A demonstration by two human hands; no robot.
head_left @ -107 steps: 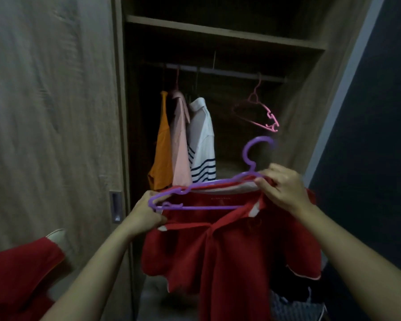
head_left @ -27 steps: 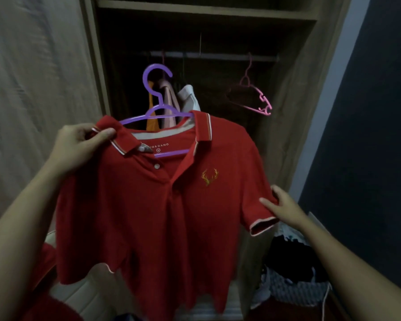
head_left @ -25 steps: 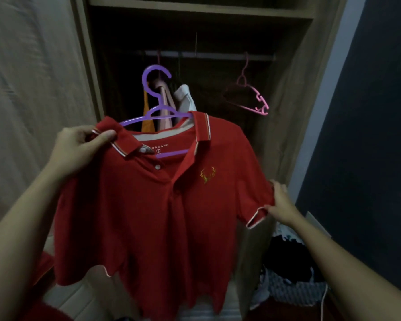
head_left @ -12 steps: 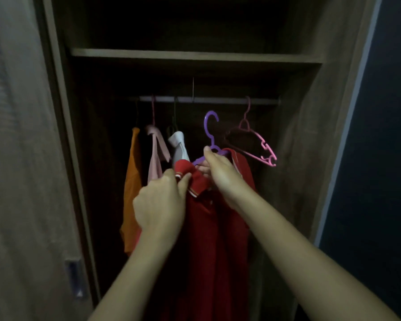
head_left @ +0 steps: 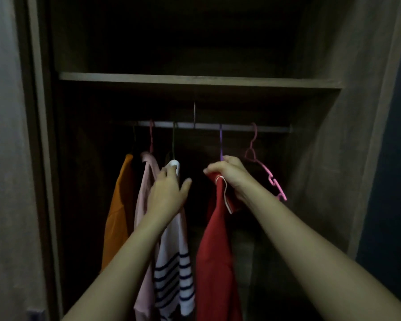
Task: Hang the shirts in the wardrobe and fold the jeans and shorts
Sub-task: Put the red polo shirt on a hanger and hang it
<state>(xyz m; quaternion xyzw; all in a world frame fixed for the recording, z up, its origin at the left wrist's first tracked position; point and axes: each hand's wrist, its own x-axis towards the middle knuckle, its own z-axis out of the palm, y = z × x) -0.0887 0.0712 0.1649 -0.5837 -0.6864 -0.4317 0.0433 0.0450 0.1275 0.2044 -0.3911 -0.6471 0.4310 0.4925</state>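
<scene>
The left hand (head_left: pixel 169 193) is spread, fingers straight, its tips against the white collar of the striped shirt (head_left: pixel 174 269) below the rail (head_left: pixel 241 128); it holds nothing. To the right of it, under the middle of the rail, the right hand (head_left: pixel 230 176) has its fingers curled round the collar of the red shirt (head_left: pixel 215 262). It grips just beneath the neck of the purple hanger (head_left: pixel 220 144), whose hook appears to sit over the rail, though the dark makes that hard to confirm.

The red shirt looks like a soft, light knit. It drapes limp and edge-on, will not keep a shape, and would likely slide off a smooth plastic hanger if tugged by the hem. It is best taken at the collar or at the hanger's neck, where the weight is carried. The hanger is thin and probably flexes.

From the left end of the rail hang an orange shirt (head_left: pixel 118 212), a pink shirt (head_left: pixel 141 205) and the striped shirt. Then come a gap, the red shirt, and near the right end an empty pink hanger (head_left: pixel 266 174). A wooden shelf (head_left: pixel 195 78) runs just above the rail. The wardrobe (head_left: pixel 322 181) is wood-grained, with a door panel (head_left: pixel 7 158) left of the rail and a dark blue wall (head_left: pixel 398 158) beyond its right side. The light is poor and the space behind the rail is black.
</scene>
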